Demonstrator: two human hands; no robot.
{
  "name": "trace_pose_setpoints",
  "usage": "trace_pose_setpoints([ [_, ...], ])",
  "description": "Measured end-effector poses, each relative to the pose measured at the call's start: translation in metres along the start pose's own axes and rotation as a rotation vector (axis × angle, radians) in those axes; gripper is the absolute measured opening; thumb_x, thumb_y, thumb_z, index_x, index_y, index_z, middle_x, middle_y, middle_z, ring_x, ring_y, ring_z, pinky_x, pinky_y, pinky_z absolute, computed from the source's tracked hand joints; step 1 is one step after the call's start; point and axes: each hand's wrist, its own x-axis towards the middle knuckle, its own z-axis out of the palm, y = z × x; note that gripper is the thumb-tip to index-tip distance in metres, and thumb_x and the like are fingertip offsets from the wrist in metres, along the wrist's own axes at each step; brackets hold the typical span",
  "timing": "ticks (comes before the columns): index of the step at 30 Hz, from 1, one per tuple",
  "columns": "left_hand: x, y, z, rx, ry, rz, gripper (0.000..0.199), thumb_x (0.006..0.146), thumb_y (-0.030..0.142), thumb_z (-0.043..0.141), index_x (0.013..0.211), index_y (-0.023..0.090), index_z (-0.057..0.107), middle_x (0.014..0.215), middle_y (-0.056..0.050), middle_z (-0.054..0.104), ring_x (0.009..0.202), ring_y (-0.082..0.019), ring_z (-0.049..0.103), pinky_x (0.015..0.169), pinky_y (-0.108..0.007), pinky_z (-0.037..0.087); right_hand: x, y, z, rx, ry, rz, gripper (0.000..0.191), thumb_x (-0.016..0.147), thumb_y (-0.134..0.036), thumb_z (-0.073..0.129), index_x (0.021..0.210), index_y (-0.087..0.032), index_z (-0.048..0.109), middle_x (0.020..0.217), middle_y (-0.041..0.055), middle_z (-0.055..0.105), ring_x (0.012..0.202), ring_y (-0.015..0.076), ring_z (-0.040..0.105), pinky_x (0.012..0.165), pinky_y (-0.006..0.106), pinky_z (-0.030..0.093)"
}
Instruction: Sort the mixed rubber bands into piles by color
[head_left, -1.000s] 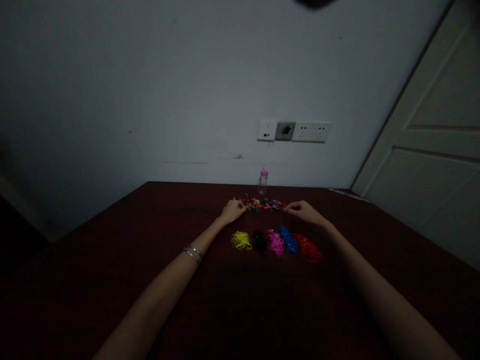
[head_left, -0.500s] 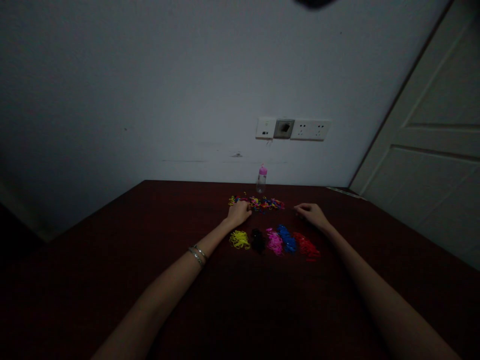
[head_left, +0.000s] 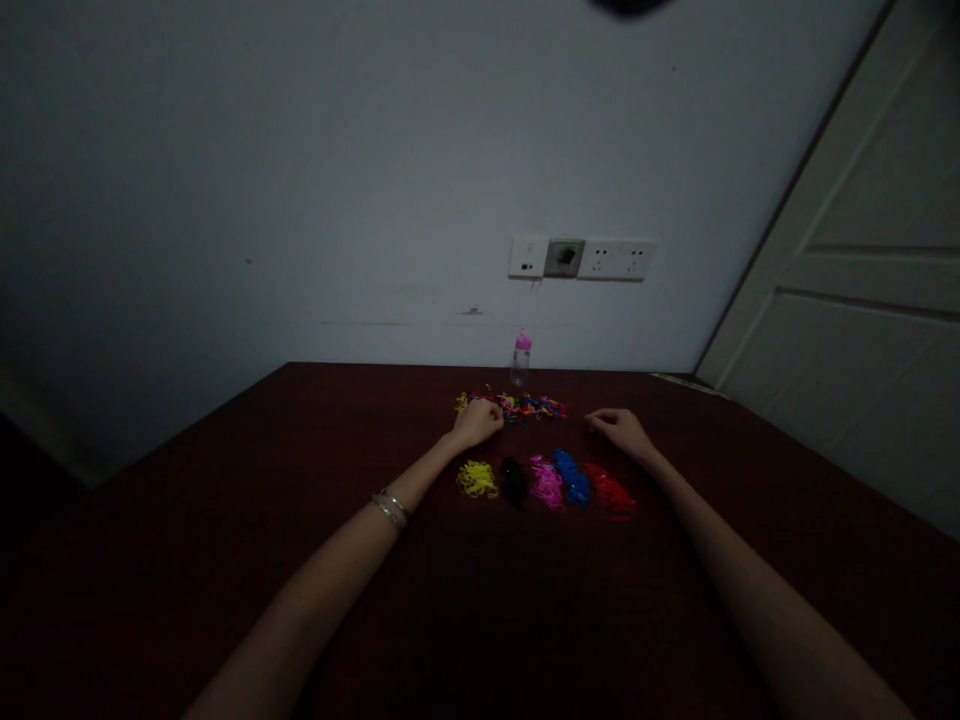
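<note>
My left hand (head_left: 478,422) is closed at the left part of a mixed strip of coloured bands (head_left: 536,407); anything in its fingers is too small to make out. To the right of that strip, my right hand (head_left: 619,430) rests near the table with thumb and fingertips together, their contents hidden. Nearer to me lie separate piles: yellow bands (head_left: 478,479), a black pile (head_left: 514,482), pink bands (head_left: 547,483), blue bands (head_left: 572,477) and red bands (head_left: 610,489).
A clear bottle with a pink cap (head_left: 520,360) stands behind the mixed bands, near the wall (head_left: 375,200). Sockets (head_left: 611,260) are set in the wall above the dark red table (head_left: 225,480). A white door (head_left: 862,270) is at the right.
The view has shifted very slightly. My left hand has turned a little over the mixed bands; the piles look the same.
</note>
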Motion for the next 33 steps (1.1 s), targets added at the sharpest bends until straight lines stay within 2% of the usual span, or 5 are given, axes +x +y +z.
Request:
trace_pose_setpoints([
  [6,0.004,-0.002,-0.009,-0.42,-0.156,-0.02,0.017,0.067,0.019,0.059,0.072,0.01,0.072,0.05,0.0,0.057,0.047,-0.009,0.045,0.05,-0.02,0.035,0.001,0.004,0.002,-0.033,0.002,-0.03,0.032,0.072,-0.039,0.05,0.077,-0.014,0.07,0.07,0.0055,0.069,0.068,0.0192,0.061,0.063,0.027,0.044],
  [13,-0.004,0.012,-0.012,-0.551,-0.279,-0.026,0.016,0.065,0.021,0.062,0.071,0.009,0.072,0.044,0.002,0.05,0.043,-0.007,0.039,0.046,-0.02,0.028,-0.001,0.003,0.005,-0.095,0.028,-0.049,0.033,0.074,-0.039,0.049,0.08,-0.015,0.071,0.08,0.007,0.071,0.077,0.0218,0.063,0.069,0.028,0.045],
  [20,-0.009,0.036,0.007,-0.396,-0.318,0.08,0.019,0.066,0.02,0.059,0.073,0.008,0.072,0.048,0.0,0.054,0.047,-0.008,0.044,0.049,-0.02,0.032,-0.001,0.003,0.007,-0.145,0.018,-0.054,0.034,0.076,-0.039,0.048,0.083,-0.015,0.071,0.084,0.0079,0.071,0.079,0.0214,0.063,0.072,0.029,0.045],
  [25,-0.016,0.058,0.023,-0.189,-0.307,0.173,0.021,0.067,0.018,0.054,0.078,0.011,0.072,0.065,-0.003,0.064,0.057,-0.01,0.051,0.054,-0.018,0.037,-0.001,0.002,0.007,-0.178,0.03,-0.06,0.034,0.077,-0.04,0.048,0.083,-0.015,0.07,0.082,0.0076,0.071,0.077,0.0213,0.064,0.069,0.028,0.044],
  [33,-0.028,0.077,0.023,0.066,-0.241,0.214,0.024,0.074,0.028,0.054,0.089,0.022,0.072,0.081,-0.003,0.068,0.07,-0.013,0.058,0.067,-0.022,0.042,-0.003,-0.001,0.008,-0.193,0.047,-0.073,0.033,0.077,-0.039,0.048,0.083,-0.016,0.07,0.081,0.0072,0.071,0.075,0.0207,0.064,0.066,0.027,0.044],
])
